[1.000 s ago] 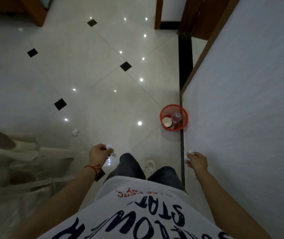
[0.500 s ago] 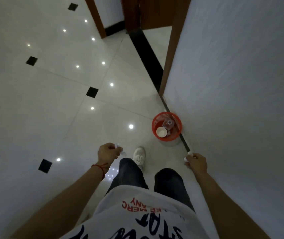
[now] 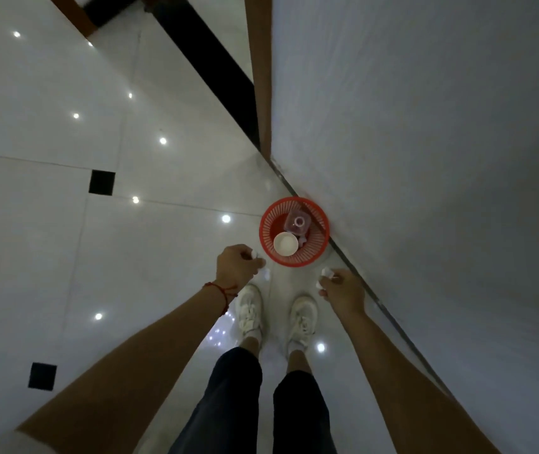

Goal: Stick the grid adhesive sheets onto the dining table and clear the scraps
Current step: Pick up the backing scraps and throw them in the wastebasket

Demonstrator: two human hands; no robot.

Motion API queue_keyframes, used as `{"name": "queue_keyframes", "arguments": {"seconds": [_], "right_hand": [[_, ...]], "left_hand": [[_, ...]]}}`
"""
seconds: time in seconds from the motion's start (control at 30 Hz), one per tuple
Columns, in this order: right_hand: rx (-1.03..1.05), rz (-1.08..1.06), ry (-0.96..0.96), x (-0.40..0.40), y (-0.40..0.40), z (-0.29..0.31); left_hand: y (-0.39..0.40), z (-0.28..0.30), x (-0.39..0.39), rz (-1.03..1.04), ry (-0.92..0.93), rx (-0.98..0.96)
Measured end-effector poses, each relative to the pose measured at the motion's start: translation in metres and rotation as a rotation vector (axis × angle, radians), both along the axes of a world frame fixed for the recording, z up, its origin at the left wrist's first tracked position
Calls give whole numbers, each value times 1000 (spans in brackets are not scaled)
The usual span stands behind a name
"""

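Left hand [image 3: 237, 267] and right hand [image 3: 343, 290] each grip scraps [image 3: 326, 272] beside one red basket [image 3: 317, 253].

The person stands on a glossy white tiled floor [image 3: 48, 244] beside a grey wall [image 3: 425, 158], white shoes [image 3: 250, 311] together. A red mesh bin [image 3: 295, 231] sits on the floor against the wall, just ahead of the feet, with a white cup [image 3: 285, 244] and a clear plastic container [image 3: 298, 221] inside. The left hand [image 3: 237, 268] grips a small white scrap [image 3: 255, 254] near the bin's rim. The right hand [image 3: 341, 290] pinches white scraps [image 3: 326, 272] just beside the bin. A red string [image 3: 222, 291] circles the left wrist.
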State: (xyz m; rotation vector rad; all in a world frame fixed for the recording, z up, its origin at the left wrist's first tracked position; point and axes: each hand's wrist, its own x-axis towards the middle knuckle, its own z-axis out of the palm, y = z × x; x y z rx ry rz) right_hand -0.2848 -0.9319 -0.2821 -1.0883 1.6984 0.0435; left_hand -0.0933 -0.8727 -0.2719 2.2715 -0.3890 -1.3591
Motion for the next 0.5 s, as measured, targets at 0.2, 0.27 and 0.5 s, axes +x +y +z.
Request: {"name": "queue_keyframes", "arguments": {"seconds": [0.2, 0.27, 0.5], "right_hand": [[-13, -88, 31, 15, -27, -84], [-9, -150, 27, 20, -32, -105], [249, -349, -126, 16, -31, -122]], "left_hand": [[-27, -90, -8, 123, 63, 52], [-38, -111, -13, 153, 82, 48], [-54, -136, -14, 302, 363, 133]]}}
